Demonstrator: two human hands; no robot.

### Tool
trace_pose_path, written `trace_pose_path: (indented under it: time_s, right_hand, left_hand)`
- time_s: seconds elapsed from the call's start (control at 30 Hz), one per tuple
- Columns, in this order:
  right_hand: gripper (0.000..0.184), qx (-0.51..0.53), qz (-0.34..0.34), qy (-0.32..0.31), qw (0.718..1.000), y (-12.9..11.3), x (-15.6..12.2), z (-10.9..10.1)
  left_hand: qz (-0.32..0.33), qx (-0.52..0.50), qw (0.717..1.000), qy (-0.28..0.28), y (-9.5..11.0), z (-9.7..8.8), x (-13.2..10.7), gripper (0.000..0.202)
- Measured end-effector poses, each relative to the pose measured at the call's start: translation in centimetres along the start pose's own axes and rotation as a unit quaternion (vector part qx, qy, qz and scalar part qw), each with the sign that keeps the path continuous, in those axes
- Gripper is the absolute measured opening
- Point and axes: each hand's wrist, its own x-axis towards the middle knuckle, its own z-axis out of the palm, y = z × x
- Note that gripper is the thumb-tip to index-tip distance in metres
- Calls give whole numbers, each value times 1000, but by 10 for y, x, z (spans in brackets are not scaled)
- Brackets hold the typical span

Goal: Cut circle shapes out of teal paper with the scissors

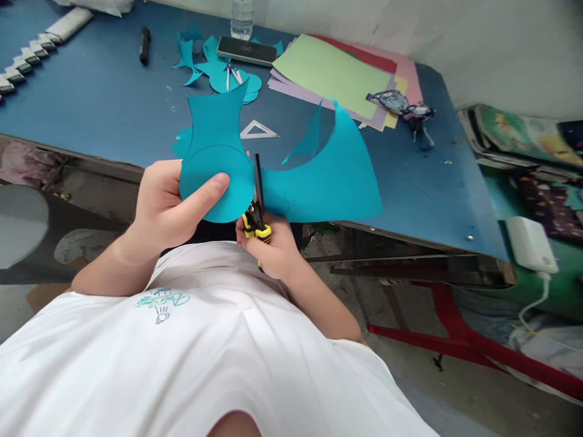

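My left hand (170,209) pinches a sheet of teal paper (214,124), thumb on top and fingers hidden beneath. A rounded lower end and a drawn curved line show on this sheet. In my right hand (276,246) are scissors (257,188) with black blades and yellow-black handles, held upright at the paper's right edge. Whether the blades are fully closed is hard to make out. Just right of the blades spreads a larger teal paper piece (328,182) with a curved cut-out; whether it joins the held sheet is hidden by the scissors.
On the blue table (113,115) lie a set square (259,130), teal scraps (186,51), a compass (233,74), a phone (248,51) and a black marker (144,45). Coloured paper sheets (337,73) are stacked at the back, near a water bottle (242,21) and a keychain bundle (401,103).
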Motion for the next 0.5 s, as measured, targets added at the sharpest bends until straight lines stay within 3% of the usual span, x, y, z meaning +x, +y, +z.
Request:
trace_pose_path:
  time_s: [0.1,0.33,0.43,0.5]
  right_hand:
    - [18,-2,-5,-4,1000,0,0,0]
    - [20,-7,-6,14,1000,0,0,0]
    - [21,-20,13,12,1000,0,0,0]
    - [19,-30,22,10,999,-1,-1,0]
  left_hand:
    - [13,-3,1000,-4,-2,-1,-1,72]
    - [-53,36,998,-28,-7,-10,-6,77]
    - [-31,39,998,-39,-10,-11,-5,70]
    - [15,23,998,-50,-14,-10,-2,66]
